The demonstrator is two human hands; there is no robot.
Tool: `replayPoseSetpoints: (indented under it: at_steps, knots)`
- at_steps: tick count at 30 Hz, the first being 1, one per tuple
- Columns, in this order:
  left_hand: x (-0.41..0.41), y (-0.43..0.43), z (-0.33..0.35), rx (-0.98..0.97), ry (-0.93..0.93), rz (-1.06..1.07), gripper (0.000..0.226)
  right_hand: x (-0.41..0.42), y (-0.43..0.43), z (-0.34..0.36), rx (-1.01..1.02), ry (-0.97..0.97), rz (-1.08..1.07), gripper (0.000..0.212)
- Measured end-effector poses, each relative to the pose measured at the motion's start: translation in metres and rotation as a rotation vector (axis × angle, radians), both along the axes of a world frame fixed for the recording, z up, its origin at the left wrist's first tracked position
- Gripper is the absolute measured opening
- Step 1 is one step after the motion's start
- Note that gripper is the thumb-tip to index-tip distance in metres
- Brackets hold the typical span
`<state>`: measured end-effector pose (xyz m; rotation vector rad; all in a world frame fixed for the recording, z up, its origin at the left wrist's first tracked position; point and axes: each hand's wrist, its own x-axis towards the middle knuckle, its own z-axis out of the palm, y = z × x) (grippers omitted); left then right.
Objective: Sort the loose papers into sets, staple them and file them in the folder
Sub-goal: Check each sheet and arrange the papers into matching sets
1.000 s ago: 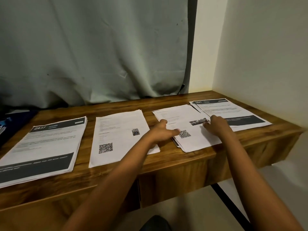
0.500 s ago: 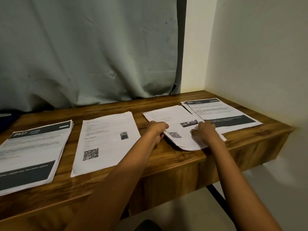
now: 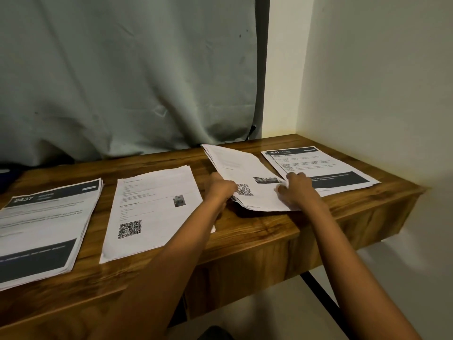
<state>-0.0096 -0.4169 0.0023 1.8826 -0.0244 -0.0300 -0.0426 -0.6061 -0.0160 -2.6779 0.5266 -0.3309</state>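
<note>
head view: your two bare forearms reach in from the near edge, over the front of the wooden desk.
left hand: your left hand is curled at the near left edge of the third stack, fingers tucked under the sheets and thumb on top by the qr code, so it is pinching that stack.
right hand: your right hand sits at the stack's near right corner, fingers bent onto the paper and gripping its edge; how far they wrap underneath, you cannot tell.
third stack: it is raised at your end, a shadow showing beneath the near edge, and it lies skewed with its far corner pointing toward the curtain; its right side overlaps the rightmost stack.
rightmost stack: flat on the desk near the wall corner, dark header and dark band, right hand's knuckles just over its near left part.
second stack: a white stack with a qr code lies flat just left of your left forearm.
leftmost stack: a dark-banded stack lies flat at the far left, cut by the frame.
backdrop: grey-green curtain hangs behind the desk, pale wall to the right.
</note>
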Motion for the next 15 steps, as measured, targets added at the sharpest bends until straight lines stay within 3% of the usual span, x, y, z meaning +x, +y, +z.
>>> replayPoseSetpoints:
  at_steps: [3, 8, 13, 15]
  knots:
    - [-0.004, 0.027, 0.009, -0.003, -0.019, -0.005, 0.046, -0.004, 0.005, 0.008, 0.101, -0.167, 0.026, 0.052]
    - [-0.013, 0.071, 0.001, 0.020, -0.033, 0.014, 0.040, -0.014, 0.024, 0.009, 0.295, -0.086, 0.172, 0.038]
    - [-0.019, 0.088, -0.008, 0.213, -0.122, -0.003, 0.038, -0.020, 0.046, 0.001, 0.242, 0.005, 0.185, 0.032]
    - [-0.020, 0.087, -0.008, 0.295, -0.157, 0.029, 0.040, -0.023, 0.056, -0.001, 0.139, 0.056, 0.142, 0.039]
